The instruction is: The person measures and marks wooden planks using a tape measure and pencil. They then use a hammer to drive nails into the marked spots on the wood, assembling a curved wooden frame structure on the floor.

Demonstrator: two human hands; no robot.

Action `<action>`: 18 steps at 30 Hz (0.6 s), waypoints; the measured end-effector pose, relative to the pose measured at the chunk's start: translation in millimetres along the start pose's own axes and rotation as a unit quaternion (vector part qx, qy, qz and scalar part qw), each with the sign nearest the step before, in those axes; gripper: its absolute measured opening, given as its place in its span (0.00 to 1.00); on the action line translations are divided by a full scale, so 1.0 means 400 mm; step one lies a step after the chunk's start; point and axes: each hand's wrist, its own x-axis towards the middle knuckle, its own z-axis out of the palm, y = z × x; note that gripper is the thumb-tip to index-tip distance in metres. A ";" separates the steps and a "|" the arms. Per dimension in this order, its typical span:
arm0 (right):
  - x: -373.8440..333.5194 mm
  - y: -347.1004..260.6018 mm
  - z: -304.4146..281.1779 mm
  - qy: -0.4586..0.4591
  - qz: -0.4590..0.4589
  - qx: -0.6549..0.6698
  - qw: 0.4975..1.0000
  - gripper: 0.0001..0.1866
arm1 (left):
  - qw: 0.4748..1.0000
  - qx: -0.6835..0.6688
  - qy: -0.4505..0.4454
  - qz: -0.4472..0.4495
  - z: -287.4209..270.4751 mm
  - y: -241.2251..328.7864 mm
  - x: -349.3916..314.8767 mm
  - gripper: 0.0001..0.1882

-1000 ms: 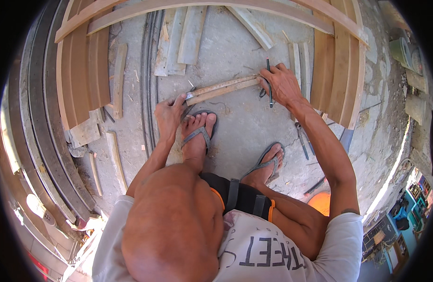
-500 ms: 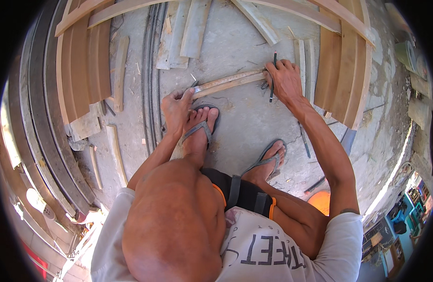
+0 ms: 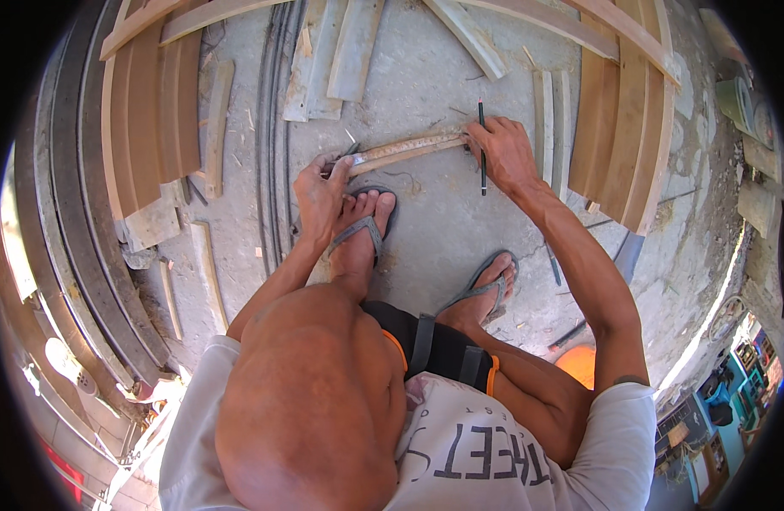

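My left hand (image 3: 322, 183) pinches the near end of a thin wooden strip (image 3: 409, 157), just beyond my left foot. Along the strip's far edge lies a worn, speckled tape measure blade (image 3: 413, 146) with a pale metal tip at my left fingers. At the other end, my right hand (image 3: 506, 155) is closed around the blade and strip, its fingertips partly hidden. A dark pencil (image 3: 483, 162) stands out between its fingers, pointing toward me. Strip and blade slant up slightly to the right above the concrete floor.
Several loose boards (image 3: 355, 51) lie ahead, beside long dark rods (image 3: 271, 170). Slatted wooden panels stand left (image 3: 136, 128) and right (image 3: 617, 128). My sandalled feet (image 3: 358, 238) are close below the strip. An orange round object (image 3: 577, 366) sits by my right leg.
My right hand has slid left along the strip toward my left hand, carrying the pencil with it. The pencil now hangs lower and more upright. My left hand has barely moved.
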 end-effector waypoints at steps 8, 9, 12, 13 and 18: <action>0.025 -0.008 -0.009 -0.032 -0.014 -0.041 0.999 0.02 | 0.999 -0.005 0.021 0.034 0.007 -0.024 0.012 0.19; 0.029 -0.013 -0.011 -0.029 -0.021 -0.046 0.998 0.02 | 0.999 -0.002 0.019 0.030 0.004 -0.018 0.012 0.19; 0.047 -0.025 -0.020 -0.070 -0.015 -0.083 0.994 0.03 | 0.999 0.016 0.019 0.025 0.000 -0.006 0.016 0.20; 0.051 -0.028 -0.018 -0.064 -0.021 -0.088 0.994 0.03 | 0.999 0.024 0.019 0.024 -0.001 -0.004 0.016 0.21; 0.067 -0.032 -0.012 -0.076 -0.025 -0.126 0.989 0.06 | 0.998 0.035 0.027 0.042 0.008 0.005 0.008 0.21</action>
